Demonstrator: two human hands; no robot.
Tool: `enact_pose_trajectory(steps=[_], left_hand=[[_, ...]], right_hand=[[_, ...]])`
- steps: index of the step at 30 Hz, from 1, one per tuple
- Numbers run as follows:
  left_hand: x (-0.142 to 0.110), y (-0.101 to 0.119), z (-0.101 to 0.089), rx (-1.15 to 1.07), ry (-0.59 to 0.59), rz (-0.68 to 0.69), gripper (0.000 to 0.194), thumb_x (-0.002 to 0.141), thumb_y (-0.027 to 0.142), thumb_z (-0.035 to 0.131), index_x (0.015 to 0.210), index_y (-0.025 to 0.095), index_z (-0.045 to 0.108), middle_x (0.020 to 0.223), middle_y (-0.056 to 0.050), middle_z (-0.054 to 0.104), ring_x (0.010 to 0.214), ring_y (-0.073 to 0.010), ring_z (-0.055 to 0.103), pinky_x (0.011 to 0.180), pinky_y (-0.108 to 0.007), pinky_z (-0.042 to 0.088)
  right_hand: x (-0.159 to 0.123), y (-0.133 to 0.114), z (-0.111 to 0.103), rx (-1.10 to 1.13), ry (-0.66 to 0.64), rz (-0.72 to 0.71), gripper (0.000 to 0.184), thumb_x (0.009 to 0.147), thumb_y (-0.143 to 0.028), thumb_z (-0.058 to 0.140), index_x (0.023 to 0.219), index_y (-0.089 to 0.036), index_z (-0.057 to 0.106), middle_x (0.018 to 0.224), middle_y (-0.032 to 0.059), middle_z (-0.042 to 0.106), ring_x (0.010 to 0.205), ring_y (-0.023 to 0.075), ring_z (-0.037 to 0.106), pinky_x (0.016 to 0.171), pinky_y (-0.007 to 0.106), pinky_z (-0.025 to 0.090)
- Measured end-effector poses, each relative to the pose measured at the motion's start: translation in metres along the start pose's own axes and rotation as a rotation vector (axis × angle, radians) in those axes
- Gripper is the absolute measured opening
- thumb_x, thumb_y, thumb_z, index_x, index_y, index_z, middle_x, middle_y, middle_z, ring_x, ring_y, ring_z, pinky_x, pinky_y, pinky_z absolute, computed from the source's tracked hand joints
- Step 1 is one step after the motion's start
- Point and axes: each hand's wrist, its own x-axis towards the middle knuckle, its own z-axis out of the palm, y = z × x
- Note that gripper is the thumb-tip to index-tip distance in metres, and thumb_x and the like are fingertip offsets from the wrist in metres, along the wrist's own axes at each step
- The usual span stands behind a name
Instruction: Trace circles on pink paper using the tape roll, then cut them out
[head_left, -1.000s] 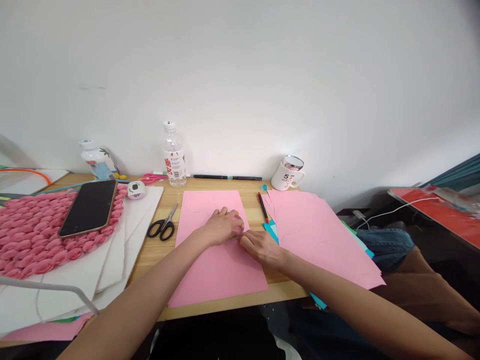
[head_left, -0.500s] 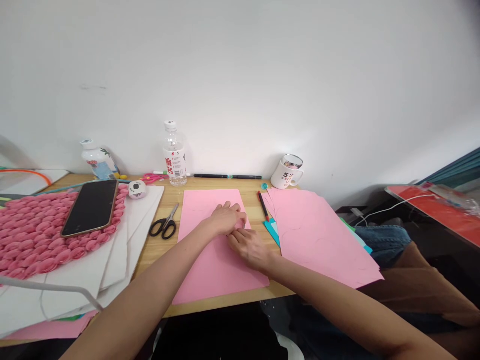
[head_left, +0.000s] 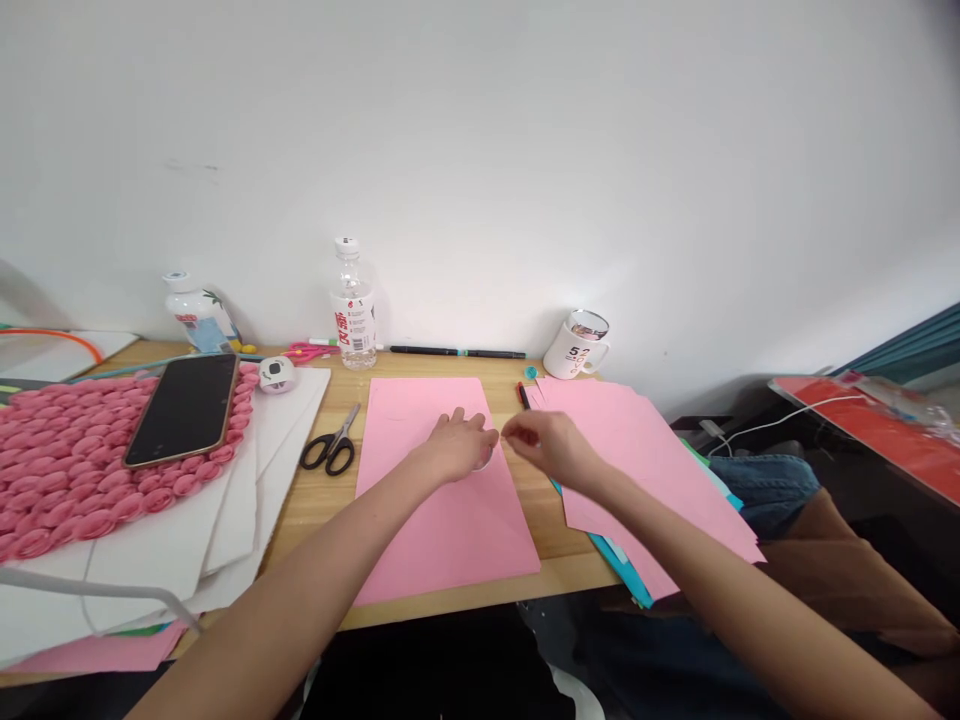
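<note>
A pink paper sheet [head_left: 442, 540] lies in front of me, with faint curved lines near its top. My left hand [head_left: 457, 447] is on its right part, fingers bent and partly spread over a small round thing with a pale rim [head_left: 486, 461]. Most of that round thing is hidden under the hand. Just right of it, above the gap between the papers, my right hand [head_left: 551, 445] is closed in a pinch. Whatever its fingertips hold is too small to make out. Black-handled scissors [head_left: 330, 450] lie left of the sheet.
More pink sheets [head_left: 637, 470] overlap on the right, beside a red-tipped pen [head_left: 523, 396]. Along the wall stand a water bottle [head_left: 354, 310], dark pens [head_left: 457, 352] and a mug [head_left: 576, 345]. At left, a phone [head_left: 184, 410] rests on pink ruffled material [head_left: 82, 470].
My right hand has lifted away from the left hand, up and to the right, with its fingers pinched. The left hand stays on the pink sheet in nearly the same place.
</note>
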Motion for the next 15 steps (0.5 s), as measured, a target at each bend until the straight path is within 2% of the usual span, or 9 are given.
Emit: enact_pose_trajectory(steps=[2,5,8,11,15], left_hand=[[-0.003,0.007,0.002,0.041,-0.01,-0.013,0.027,0.083,0.009,0.046,0.105,0.018,0.056,0.116,-0.011,0.053,0.104,-0.0289,0.049,0.08,-0.04,0.042],[-0.006,0.02,0.003,0.084,-0.042,-0.069,0.046,0.073,0.001,0.055,0.116,0.015,0.05,0.126,-0.015,0.048,0.112,-0.0327,0.046,0.084,-0.041,0.041],[-0.007,0.029,0.005,0.085,-0.051,-0.134,0.051,0.073,0.003,0.056,0.122,0.016,0.047,0.132,-0.017,0.044,0.119,-0.0371,0.042,0.086,-0.045,0.039],[-0.005,0.032,0.01,0.095,-0.035,-0.158,0.05,0.075,0.005,0.054,0.122,0.018,0.047,0.132,-0.016,0.045,0.118,-0.0373,0.043,0.084,-0.047,0.038],[-0.003,0.031,0.014,0.152,-0.079,-0.151,0.054,0.074,0.009,0.056,0.126,0.018,0.045,0.133,-0.016,0.043,0.117,-0.0388,0.042,0.081,-0.046,0.037]], right_hand=[[0.023,-0.002,-0.016,0.115,0.015,0.04,0.013,0.077,-0.016,0.053,0.078,-0.016,0.066,0.067,0.0009,0.065,0.06,0.011,0.055,0.058,0.021,0.041],[0.063,-0.016,-0.022,0.121,-0.125,0.039,0.015,0.074,-0.016,0.055,0.081,-0.014,0.069,0.069,0.0008,0.065,0.062,0.0105,0.056,0.056,0.019,0.041],[0.094,-0.038,-0.009,-0.022,-0.4,0.124,0.018,0.069,-0.012,0.057,0.081,-0.015,0.07,0.073,0.0014,0.067,0.063,0.01,0.058,0.054,0.018,0.039],[0.113,-0.058,0.008,-0.115,-0.484,0.197,0.013,0.065,-0.012,0.058,0.072,-0.014,0.069,0.066,0.0029,0.065,0.058,0.0115,0.055,0.05,0.021,0.038],[0.125,-0.071,0.022,-0.198,-0.574,0.276,0.008,0.063,-0.012,0.057,0.056,-0.015,0.062,0.048,-0.0002,0.052,0.047,0.011,0.046,0.046,0.024,0.034]])
